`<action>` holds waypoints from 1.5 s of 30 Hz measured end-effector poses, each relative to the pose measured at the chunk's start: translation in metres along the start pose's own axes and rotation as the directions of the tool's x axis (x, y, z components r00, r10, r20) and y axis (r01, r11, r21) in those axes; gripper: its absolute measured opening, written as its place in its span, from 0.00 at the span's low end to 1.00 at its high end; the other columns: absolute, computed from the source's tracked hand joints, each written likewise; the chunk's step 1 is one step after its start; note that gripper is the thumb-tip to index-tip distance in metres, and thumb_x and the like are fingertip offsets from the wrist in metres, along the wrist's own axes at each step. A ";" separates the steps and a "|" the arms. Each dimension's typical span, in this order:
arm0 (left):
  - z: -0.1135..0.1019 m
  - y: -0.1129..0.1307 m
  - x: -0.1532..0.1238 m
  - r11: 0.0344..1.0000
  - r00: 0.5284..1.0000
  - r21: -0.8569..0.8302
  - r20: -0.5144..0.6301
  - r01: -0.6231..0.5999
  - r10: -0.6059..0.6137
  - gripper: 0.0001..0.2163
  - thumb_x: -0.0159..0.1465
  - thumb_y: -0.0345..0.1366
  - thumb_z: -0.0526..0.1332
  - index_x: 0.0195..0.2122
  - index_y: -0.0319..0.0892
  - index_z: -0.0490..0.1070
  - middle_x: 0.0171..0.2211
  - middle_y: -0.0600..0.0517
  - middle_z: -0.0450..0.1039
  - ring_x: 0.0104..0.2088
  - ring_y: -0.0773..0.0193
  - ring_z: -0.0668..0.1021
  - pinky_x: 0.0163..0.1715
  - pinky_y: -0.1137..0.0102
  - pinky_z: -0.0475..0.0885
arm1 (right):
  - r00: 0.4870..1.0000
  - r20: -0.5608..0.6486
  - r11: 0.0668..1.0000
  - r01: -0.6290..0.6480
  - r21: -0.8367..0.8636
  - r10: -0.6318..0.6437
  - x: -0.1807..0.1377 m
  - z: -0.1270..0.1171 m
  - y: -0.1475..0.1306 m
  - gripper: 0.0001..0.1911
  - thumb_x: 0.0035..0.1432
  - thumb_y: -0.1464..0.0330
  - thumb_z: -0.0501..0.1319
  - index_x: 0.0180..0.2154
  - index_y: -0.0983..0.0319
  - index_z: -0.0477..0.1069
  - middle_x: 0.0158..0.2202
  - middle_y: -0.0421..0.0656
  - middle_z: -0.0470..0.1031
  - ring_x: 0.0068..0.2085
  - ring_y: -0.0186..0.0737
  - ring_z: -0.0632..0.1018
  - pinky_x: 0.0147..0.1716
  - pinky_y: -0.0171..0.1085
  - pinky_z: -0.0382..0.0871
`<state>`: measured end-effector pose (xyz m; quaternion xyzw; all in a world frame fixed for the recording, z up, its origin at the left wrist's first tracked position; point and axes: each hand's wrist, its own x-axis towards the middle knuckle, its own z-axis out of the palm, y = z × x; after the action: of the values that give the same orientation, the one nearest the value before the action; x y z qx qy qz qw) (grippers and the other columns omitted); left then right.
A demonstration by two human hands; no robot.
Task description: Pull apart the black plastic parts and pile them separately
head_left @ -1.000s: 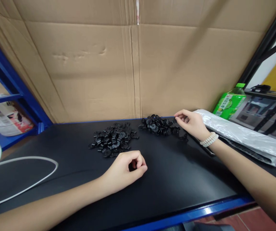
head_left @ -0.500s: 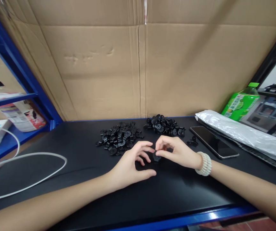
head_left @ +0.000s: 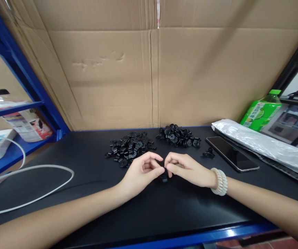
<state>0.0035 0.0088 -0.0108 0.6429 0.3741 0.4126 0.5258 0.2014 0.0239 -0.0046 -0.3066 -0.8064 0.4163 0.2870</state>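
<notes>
Left hand (head_left: 141, 171) and right hand (head_left: 187, 169) low over the black bench (head_left: 86, 197), fingertips meeting. Each grip pinched almost closed on one small black plastic part (head_left: 163, 177), mostly hidden between them. Best done with a soft, steady pinch, close to the bench, so no dropping. White bead bracelet (head_left: 220, 181) just behind the right grip. Just past the left grip, a pile of round black plastic parts (head_left: 129, 148), the nearest thing to bump. Past the right grip, a second black pile (head_left: 178, 135), one stray black piece (head_left: 208, 154) and a dark flat phone (head_left: 230, 157). Far left of the grips, a looped white cable (head_left: 34, 186). Farthest back, a brown cardboard wall (head_left: 151, 76).
</notes>
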 end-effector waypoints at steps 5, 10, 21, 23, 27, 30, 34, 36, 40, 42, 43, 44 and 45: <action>-0.001 -0.001 0.001 0.999 0.999 -0.046 -0.039 -0.001 0.000 0.10 0.55 0.33 0.66 0.36 0.37 0.69 0.23 0.58 0.70 0.26 0.70 0.72 0.31 0.73 0.68 | 0.999 0.037 0.994 0.025 -0.108 -0.021 -0.001 0.002 -0.003 0.13 0.64 0.65 0.55 0.28 0.63 0.67 0.23 0.39 0.71 0.23 0.30 0.66 0.24 0.31 0.57; 0.001 0.000 0.000 0.997 0.999 -0.078 -0.030 0.014 -0.017 0.09 0.55 0.33 0.67 0.35 0.37 0.70 0.23 0.57 0.71 0.26 0.71 0.73 0.32 0.73 0.68 | 0.999 0.005 0.989 0.041 -0.142 -0.041 -0.001 0.004 -0.005 0.16 0.64 0.68 0.53 0.24 0.64 0.67 0.22 0.38 0.70 0.23 0.30 0.65 0.25 0.30 0.57; 0.001 0.000 -0.001 0.985 0.998 -0.163 -0.040 0.048 -0.055 0.10 0.52 0.31 0.70 0.33 0.37 0.71 0.27 0.54 0.76 0.30 0.70 0.76 0.36 0.74 0.70 | 0.997 -0.072 0.990 0.001 -0.141 -0.011 -0.001 0.005 -0.006 0.14 0.62 0.70 0.54 0.23 0.63 0.65 0.20 0.37 0.68 0.22 0.30 0.64 0.23 0.30 0.55; 0.000 -0.001 -0.001 0.983 0.997 -0.174 -0.042 0.057 -0.065 0.10 0.51 0.31 0.70 0.32 0.37 0.71 0.26 0.54 0.76 0.29 0.70 0.76 0.35 0.74 0.70 | 0.998 -0.066 0.988 0.002 -0.157 -0.012 -0.001 0.006 -0.007 0.14 0.62 0.70 0.54 0.23 0.64 0.66 0.20 0.37 0.68 0.22 0.29 0.63 0.23 0.30 0.55; -0.001 0.000 0.000 0.982 0.996 -0.178 -0.052 0.068 -0.078 0.10 0.50 0.31 0.71 0.29 0.37 0.71 0.23 0.55 0.75 0.26 0.70 0.75 0.32 0.75 0.69 | 0.999 -0.051 0.987 0.011 -0.161 -0.019 -0.001 0.008 -0.008 0.14 0.62 0.70 0.54 0.23 0.64 0.66 0.20 0.37 0.68 0.22 0.29 0.64 0.23 0.30 0.55; 0.000 0.001 0.000 0.986 0.997 -0.154 -0.036 0.063 -0.069 0.08 0.51 0.31 0.70 0.28 0.37 0.71 0.23 0.55 0.74 0.26 0.70 0.74 0.32 0.74 0.69 | 0.998 -0.053 0.987 0.013 -0.161 -0.022 -0.001 0.009 -0.007 0.15 0.62 0.70 0.54 0.23 0.64 0.66 0.20 0.37 0.68 0.22 0.30 0.65 0.24 0.31 0.56; 0.000 0.006 -0.002 0.999 0.999 -0.039 -0.024 0.023 -0.024 0.05 0.54 0.32 0.67 0.28 0.38 0.72 0.26 0.55 0.73 0.28 0.69 0.74 0.33 0.74 0.70 | 0.999 -0.039 0.994 0.030 -0.109 -0.035 -0.001 0.006 -0.002 0.16 0.64 0.66 0.54 0.24 0.63 0.66 0.22 0.38 0.68 0.24 0.31 0.66 0.26 0.31 0.58; -0.006 0.014 -0.001 0.999 0.999 0.045 -0.019 -0.031 0.032 0.05 0.55 0.33 0.66 0.30 0.38 0.73 0.27 0.54 0.74 0.30 0.67 0.75 0.34 0.72 0.71 | 0.999 -0.028 0.997 0.033 -0.076 -0.035 -0.002 0.003 0.000 0.16 0.65 0.64 0.53 0.27 0.63 0.67 0.23 0.38 0.69 0.25 0.32 0.67 0.27 0.32 0.59; -0.038 0.036 0.011 0.939 0.969 0.302 -0.131 -0.164 0.211 0.06 0.56 0.36 0.64 0.32 0.39 0.73 0.31 0.51 0.76 0.33 0.63 0.77 0.37 0.69 0.73 | 0.999 -0.030 0.997 0.035 -0.070 -0.037 -0.003 -0.004 0.002 0.16 0.67 0.62 0.51 0.31 0.63 0.69 0.25 0.39 0.69 0.28 0.35 0.69 0.31 0.34 0.62; -0.062 0.044 0.021 0.864 0.930 0.476 -0.216 -0.167 0.299 0.07 0.56 0.37 0.64 0.32 0.39 0.73 0.32 0.50 0.77 0.34 0.61 0.78 0.39 0.67 0.73 | 0.999 -0.035 0.998 0.024 -0.058 -0.026 -0.003 -0.006 0.003 0.15 0.66 0.63 0.51 0.30 0.63 0.69 0.25 0.39 0.69 0.29 0.35 0.70 0.32 0.34 0.63; -0.073 0.046 0.026 0.823 0.914 0.550 -0.245 -0.143 0.323 0.07 0.56 0.38 0.63 0.32 0.39 0.74 0.32 0.49 0.77 0.34 0.61 0.78 0.39 0.67 0.73 | 0.999 -0.033 0.999 0.015 -0.045 -0.017 -0.003 -0.006 0.003 0.14 0.65 0.64 0.52 0.30 0.63 0.69 0.24 0.39 0.69 0.28 0.35 0.70 0.32 0.34 0.63; -0.084 0.046 0.030 0.802 0.908 0.585 -0.261 -0.122 0.328 0.07 0.56 0.37 0.64 0.31 0.39 0.74 0.31 0.49 0.77 0.33 0.61 0.78 0.38 0.67 0.73 | 1.000 -0.030 0.999 0.007 -0.033 -0.008 -0.002 -0.006 0.003 0.13 0.65 0.66 0.52 0.30 0.63 0.69 0.24 0.39 0.69 0.28 0.35 0.70 0.31 0.34 0.63; -0.092 0.044 0.034 0.785 0.904 0.610 -0.271 -0.103 0.329 0.07 0.56 0.37 0.64 0.30 0.39 0.74 0.29 0.49 0.77 0.31 0.61 0.78 0.36 0.67 0.73 | 1.000 -0.024 1.000 0.001 -0.023 -0.002 -0.002 -0.006 0.003 0.12 0.64 0.67 0.52 0.30 0.63 0.69 0.23 0.39 0.69 0.28 0.35 0.70 0.31 0.34 0.63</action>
<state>-0.0668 0.0668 0.0472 0.7239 0.4952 0.4481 0.1731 0.2077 0.0265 -0.0045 -0.3142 -0.8080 0.4030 0.2932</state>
